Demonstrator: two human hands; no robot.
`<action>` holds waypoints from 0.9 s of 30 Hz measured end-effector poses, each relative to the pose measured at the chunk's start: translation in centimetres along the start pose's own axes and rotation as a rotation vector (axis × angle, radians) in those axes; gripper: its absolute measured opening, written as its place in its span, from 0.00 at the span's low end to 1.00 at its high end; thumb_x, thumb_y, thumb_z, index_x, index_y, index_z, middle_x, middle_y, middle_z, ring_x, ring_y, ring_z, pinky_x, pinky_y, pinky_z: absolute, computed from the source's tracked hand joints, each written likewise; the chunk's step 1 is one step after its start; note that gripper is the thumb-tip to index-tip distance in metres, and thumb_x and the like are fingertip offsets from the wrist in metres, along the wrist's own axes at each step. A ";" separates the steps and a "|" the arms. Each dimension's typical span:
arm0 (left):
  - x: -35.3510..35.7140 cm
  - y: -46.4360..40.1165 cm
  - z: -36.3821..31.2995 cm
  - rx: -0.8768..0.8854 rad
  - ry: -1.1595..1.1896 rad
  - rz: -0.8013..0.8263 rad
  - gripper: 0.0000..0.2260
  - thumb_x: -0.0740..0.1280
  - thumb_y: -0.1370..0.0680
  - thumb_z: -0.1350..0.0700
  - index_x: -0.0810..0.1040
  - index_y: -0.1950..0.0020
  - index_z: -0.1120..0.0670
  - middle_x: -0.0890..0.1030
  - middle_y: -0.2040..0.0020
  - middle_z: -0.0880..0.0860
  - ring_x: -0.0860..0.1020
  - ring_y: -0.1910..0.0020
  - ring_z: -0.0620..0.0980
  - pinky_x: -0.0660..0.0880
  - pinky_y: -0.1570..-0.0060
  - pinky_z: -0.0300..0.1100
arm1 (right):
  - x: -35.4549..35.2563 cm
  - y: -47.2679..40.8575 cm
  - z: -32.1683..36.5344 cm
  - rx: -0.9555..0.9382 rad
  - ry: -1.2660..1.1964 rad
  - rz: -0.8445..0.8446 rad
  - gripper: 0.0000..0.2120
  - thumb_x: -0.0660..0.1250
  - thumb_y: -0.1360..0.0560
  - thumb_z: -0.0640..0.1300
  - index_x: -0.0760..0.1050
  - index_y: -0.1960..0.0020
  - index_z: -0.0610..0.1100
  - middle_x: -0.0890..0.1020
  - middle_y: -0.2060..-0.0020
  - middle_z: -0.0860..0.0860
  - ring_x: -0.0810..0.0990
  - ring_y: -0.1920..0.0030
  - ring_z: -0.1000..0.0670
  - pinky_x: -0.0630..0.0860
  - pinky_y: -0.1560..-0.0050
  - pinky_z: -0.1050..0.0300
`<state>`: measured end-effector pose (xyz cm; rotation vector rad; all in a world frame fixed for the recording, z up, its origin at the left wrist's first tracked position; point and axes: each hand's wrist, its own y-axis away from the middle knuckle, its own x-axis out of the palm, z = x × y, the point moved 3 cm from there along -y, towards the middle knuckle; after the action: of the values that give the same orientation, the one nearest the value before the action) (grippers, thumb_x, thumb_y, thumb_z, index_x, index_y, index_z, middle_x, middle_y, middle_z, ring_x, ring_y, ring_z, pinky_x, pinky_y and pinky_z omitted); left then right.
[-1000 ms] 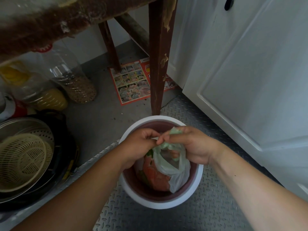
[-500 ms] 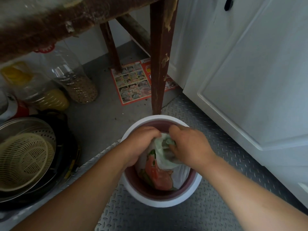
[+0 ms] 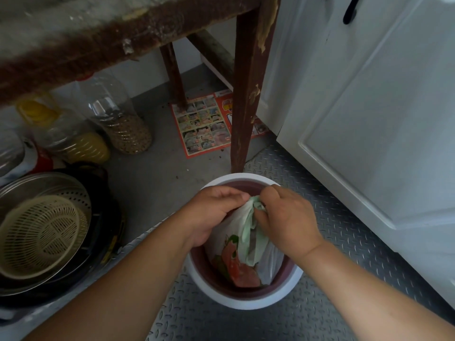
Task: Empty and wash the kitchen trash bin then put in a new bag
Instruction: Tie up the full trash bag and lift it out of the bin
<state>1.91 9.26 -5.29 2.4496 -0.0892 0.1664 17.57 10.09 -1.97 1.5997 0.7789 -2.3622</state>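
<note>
Bin [image 3: 248, 300] holds a full white bag [image 3: 264, 254] — both hands, left [image 3: 211, 212] and right [image 3: 286, 217], pinch its gathered top.

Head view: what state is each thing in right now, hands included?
White round plastic trash bin: upright on the floor, full bag inside.
Translucent white plastic trash bag: in the bin, neck gathered, not lifted out.
Left hand: grips the bag's gathered top.
Right hand: pinches the bag's pale green handles.
White cabinet door: closed.
Beige plastic colander: nested in a metal basin.
</note>
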 end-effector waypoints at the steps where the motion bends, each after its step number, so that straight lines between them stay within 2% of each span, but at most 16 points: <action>1: -0.1 -0.1 0.0 0.007 -0.020 -0.013 0.09 0.72 0.22 0.59 0.87 0.62 0.51 0.88 0.59 0.53 0.85 0.59 0.47 0.79 0.53 0.42 | -0.1 0.0 0.1 0.009 -0.008 0.013 0.15 0.81 0.40 0.38 0.75 0.66 0.37 0.79 0.71 0.43 0.77 0.73 0.41 0.71 0.76 0.54; 3: -0.1 -0.1 -0.2 0.029 -0.070 -0.060 0.11 0.72 0.22 0.58 0.86 0.65 0.51 0.86 0.64 0.50 0.83 0.64 0.45 0.77 0.57 0.40 | -0.2 -0.1 0.2 0.014 -0.033 0.037 0.15 0.82 0.39 0.38 0.75 0.66 0.37 0.79 0.70 0.43 0.78 0.71 0.41 0.73 0.74 0.53; 7: -0.4 -0.4 -0.5 0.091 -0.248 -0.194 0.12 0.72 0.21 0.54 0.82 0.65 0.50 0.84 0.66 0.47 0.80 0.64 0.45 0.76 0.57 0.40 | -0.6 -0.2 0.5 -0.060 -0.099 0.079 0.09 0.75 0.28 0.41 0.78 0.61 0.36 0.81 0.60 0.42 0.79 0.62 0.40 0.76 0.63 0.50; 10: -1.1 -0.6 -1.2 0.154 -0.440 -0.261 0.12 0.70 0.21 0.51 0.80 0.64 0.49 0.80 0.67 0.45 0.77 0.68 0.39 0.71 0.66 0.35 | -1.0 0.0 0.5 -0.035 -0.135 0.094 0.11 0.73 0.25 0.43 0.77 0.62 0.38 0.78 0.55 0.42 0.75 0.57 0.41 0.74 0.60 0.49; 12: -1.5 -0.6 -1.7 0.191 -0.582 -0.290 0.12 0.70 0.20 0.51 0.78 0.63 0.48 0.78 0.67 0.45 0.76 0.67 0.40 0.69 0.68 0.37 | -1.3 0.4 0.4 0.032 -0.178 0.123 0.13 0.72 0.25 0.43 0.74 0.64 0.40 0.76 0.55 0.44 0.73 0.56 0.43 0.74 0.60 0.49; 14: -1.9 -0.6 -2.1 0.227 -0.758 -0.319 0.10 0.69 0.20 0.51 0.78 0.61 0.50 0.79 0.63 0.48 0.77 0.62 0.48 0.71 0.62 0.42 | -1.4 1.0 -0.1 0.136 -0.203 0.223 0.16 0.71 0.24 0.46 0.70 0.66 0.44 0.74 0.57 0.49 0.73 0.56 0.45 0.73 0.60 0.51; 15: -2.2 -0.6 -2.4 0.237 -0.855 -0.342 0.10 0.68 0.19 0.51 0.79 0.59 0.52 0.80 0.61 0.50 0.78 0.60 0.51 0.73 0.59 0.44 | -1.2 1.3 -0.4 0.205 -0.224 0.325 0.18 0.69 0.23 0.48 0.67 0.67 0.47 0.72 0.60 0.52 0.73 0.58 0.47 0.72 0.60 0.53; 17: -3.1 -0.6 -2.8 0.232 -0.986 -0.386 0.11 0.66 0.18 0.51 0.77 0.59 0.53 0.79 0.60 0.51 0.77 0.58 0.54 0.72 0.58 0.46 | -0.7 2.3 -1.5 0.392 -0.307 0.562 0.20 0.66 0.22 0.53 0.65 0.69 0.50 0.71 0.66 0.54 0.73 0.63 0.49 0.69 0.65 0.55; 18: -3.6 -0.6 -2.9 0.220 -1.019 -0.404 0.11 0.66 0.18 0.51 0.75 0.59 0.52 0.77 0.60 0.51 0.76 0.58 0.54 0.70 0.60 0.45 | -0.6 2.7 -2.0 0.474 -0.353 0.643 0.19 0.66 0.22 0.53 0.68 0.68 0.49 0.72 0.69 0.54 0.73 0.66 0.51 0.67 0.68 0.57; 21: -4.8 -0.6 -2.8 0.173 -1.063 -0.456 0.12 0.65 0.18 0.51 0.72 0.61 0.51 0.74 0.62 0.50 0.74 0.60 0.53 0.65 0.61 0.44 | -1.0 3.3 -3.1 0.576 -0.420 0.716 0.14 0.67 0.22 0.53 0.76 0.62 0.47 0.74 0.70 0.54 0.73 0.70 0.56 0.65 0.72 0.64; 23: -5.2 -0.6 -2.8 0.158 -1.075 -0.478 0.13 0.65 0.18 0.51 0.71 0.62 0.51 0.73 0.62 0.50 0.73 0.60 0.53 0.65 0.60 0.43 | -1.3 3.4 -3.5 0.600 -0.413 0.749 0.11 0.67 0.22 0.53 0.77 0.61 0.51 0.75 0.69 0.56 0.73 0.70 0.58 0.64 0.74 0.67; 25: -5.7 -0.7 -2.9 0.143 -1.099 -0.489 0.12 0.65 0.18 0.51 0.74 0.59 0.54 0.75 0.59 0.52 0.74 0.58 0.55 0.65 0.59 0.44 | -1.6 3.4 -3.9 0.611 -0.374 0.795 0.09 0.68 0.22 0.53 0.77 0.58 0.51 0.73 0.70 0.56 0.72 0.71 0.58 0.62 0.76 0.67; 27: -6.2 -0.7 -2.9 0.138 -1.108 -0.491 0.11 0.65 0.18 0.52 0.75 0.58 0.55 0.78 0.56 0.56 0.76 0.55 0.59 0.65 0.58 0.44 | -1.9 3.4 -4.3 0.611 -0.348 0.827 0.11 0.68 0.22 0.52 0.75 0.62 0.52 0.72 0.70 0.55 0.71 0.72 0.57 0.62 0.76 0.66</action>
<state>-4.44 11.83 -4.38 2.3132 0.0505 -1.4214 23.21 9.20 -2.54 1.2325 -0.6273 -2.1746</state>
